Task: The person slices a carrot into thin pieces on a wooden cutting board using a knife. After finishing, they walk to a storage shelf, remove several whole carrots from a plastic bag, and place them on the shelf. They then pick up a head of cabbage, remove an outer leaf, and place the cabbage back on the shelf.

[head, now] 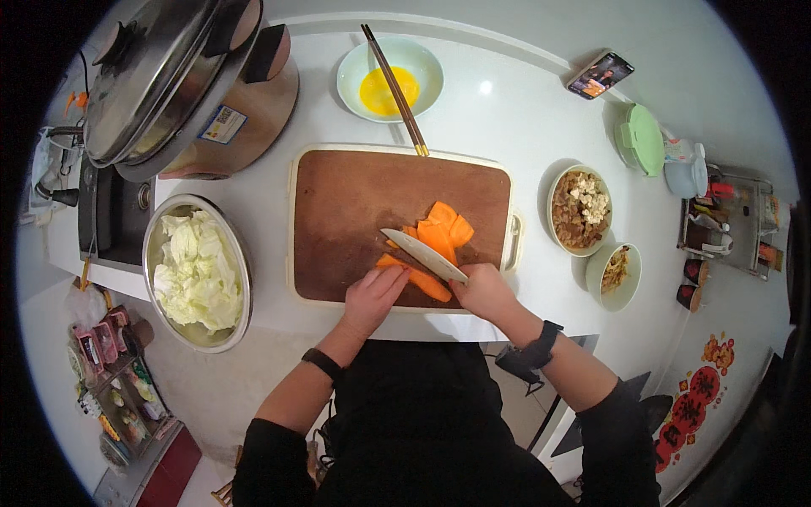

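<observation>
My right hand [486, 293] grips a kitchen knife [426, 255], its blade slanting up and left over the cutting board [355, 190]. Under my left hand [375, 296] lies a long piece of carrot [423, 282]; the fingertips press on its left end. The blade runs just behind this piece; whether it touches the carrot I cannot tell. Beyond the knife, several flat carrot slices [445, 225] lie in a loose pile on the board's right half. The handle of the knife is hidden in my right fist.
Behind the board, chopsticks [396, 89] rest across a bowl of beaten egg [345, 79]. A steel basin [246, 298] of torn cabbage leaves stands left, near a large lidded pot [253, 120] and a sink [114, 215]. Two food bowls [553, 234] [595, 279] and a propped phone [600, 75] are right.
</observation>
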Motion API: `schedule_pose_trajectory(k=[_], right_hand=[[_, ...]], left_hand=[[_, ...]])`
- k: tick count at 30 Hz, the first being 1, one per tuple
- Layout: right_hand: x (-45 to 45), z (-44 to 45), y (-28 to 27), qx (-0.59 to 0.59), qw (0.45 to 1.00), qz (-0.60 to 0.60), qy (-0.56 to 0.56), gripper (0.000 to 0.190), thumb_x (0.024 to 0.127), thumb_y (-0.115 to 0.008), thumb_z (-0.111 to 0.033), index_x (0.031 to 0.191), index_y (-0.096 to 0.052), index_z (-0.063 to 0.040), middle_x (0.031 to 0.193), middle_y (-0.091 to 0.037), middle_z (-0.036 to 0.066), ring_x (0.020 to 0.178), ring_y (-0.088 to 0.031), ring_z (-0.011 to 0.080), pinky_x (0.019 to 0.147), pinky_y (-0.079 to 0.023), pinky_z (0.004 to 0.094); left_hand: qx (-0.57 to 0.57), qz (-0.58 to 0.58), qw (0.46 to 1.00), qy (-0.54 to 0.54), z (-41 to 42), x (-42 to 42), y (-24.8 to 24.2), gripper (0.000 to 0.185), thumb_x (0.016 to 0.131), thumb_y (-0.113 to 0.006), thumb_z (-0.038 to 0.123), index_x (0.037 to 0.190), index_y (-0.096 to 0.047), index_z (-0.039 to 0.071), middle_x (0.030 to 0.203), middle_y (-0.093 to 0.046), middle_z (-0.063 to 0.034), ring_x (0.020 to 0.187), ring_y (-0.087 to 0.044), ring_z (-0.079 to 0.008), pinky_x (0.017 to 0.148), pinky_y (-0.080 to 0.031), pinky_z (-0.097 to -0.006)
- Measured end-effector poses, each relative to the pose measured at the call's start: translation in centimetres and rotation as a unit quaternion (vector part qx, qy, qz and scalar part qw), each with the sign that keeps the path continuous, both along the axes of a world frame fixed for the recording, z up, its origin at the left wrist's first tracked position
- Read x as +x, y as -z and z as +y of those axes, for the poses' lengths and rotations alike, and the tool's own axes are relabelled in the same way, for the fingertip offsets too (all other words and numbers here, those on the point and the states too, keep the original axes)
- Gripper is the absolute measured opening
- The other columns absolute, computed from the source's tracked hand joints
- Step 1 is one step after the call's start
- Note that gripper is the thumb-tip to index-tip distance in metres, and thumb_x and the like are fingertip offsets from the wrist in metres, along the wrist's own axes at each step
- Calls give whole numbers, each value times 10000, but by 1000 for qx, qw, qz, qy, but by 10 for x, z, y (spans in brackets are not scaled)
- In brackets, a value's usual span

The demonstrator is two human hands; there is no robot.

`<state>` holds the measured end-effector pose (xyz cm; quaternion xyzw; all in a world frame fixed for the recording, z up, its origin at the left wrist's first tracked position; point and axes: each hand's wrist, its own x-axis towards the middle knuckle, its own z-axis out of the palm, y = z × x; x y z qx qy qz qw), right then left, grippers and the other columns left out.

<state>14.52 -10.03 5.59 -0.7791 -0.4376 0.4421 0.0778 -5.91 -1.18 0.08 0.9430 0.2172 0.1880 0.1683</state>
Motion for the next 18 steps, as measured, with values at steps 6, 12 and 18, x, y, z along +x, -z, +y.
schedule_pose_trajectory(k=[6, 12, 18], right_hand=[[-10, -10, -23, 80, 994, -46, -56, 196, 790, -575, -132, 929, -696, -65, 748, -644, 198, 707, -627, 368, 654, -520, 439], [-11, -14, -37, 20, 994, -65, -83, 228, 770, -544, -126, 936, -692, -76, 744, -644, 193, 705, -629, 367, 649, -522, 441], [-19, -3, -39, -50, 992, -67, -91, 230, 760, -540, -118, 938, -677, -68, 743, -638, 199, 731, -633, 364, 668, -522, 445]], left_hand=[[6, 11, 1000, 2, -1, 0, 2, 300, 729, -584, 112, 1017, -668, 115, 1027, -619, 17, 868, -602, -140, 638, -529, -225], [15, 14, 1000, -3, -1, -1, 4, 268, 714, -600, 120, 971, -676, 127, 1018, -621, 22, 853, -594, -132, 626, -526, -225], [19, 11, 1000, -5, -1, 0, 6, 271, 704, -607, 114, 964, -681, 138, 1002, -626, 30, 830, -592, -126, 599, -522, -222]])
